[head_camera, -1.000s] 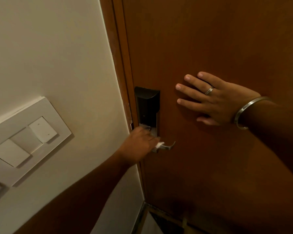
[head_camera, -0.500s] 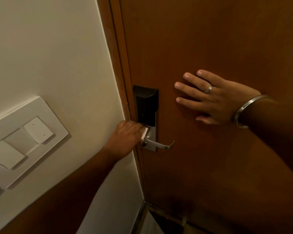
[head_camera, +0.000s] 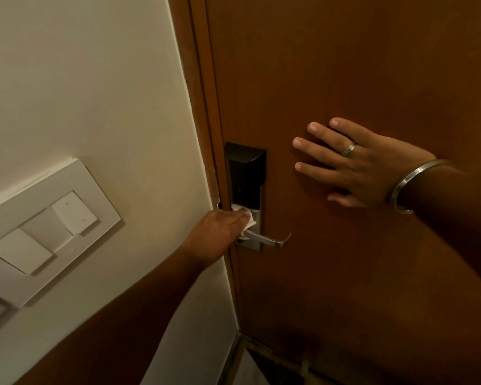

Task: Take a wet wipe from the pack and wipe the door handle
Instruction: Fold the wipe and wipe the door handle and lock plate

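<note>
Brown wooden door [head_camera: 345, 65] beside cream wall: left hand [head_camera: 215, 234] pinches white wet wipe [head_camera: 247, 219] against silver lever handle [head_camera: 267, 240] base — rubbing; right hand [head_camera: 356, 165] flat, open, empty — likely steadying door.

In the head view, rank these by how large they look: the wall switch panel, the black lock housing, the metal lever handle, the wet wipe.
1. Switch panel, though it is nearer the camera, which inflates it.
2. Black lock housing.
3. Lever handle.
4. Wet wipe, mostly hidden under the left hand, so its rank is unsure.
</note>
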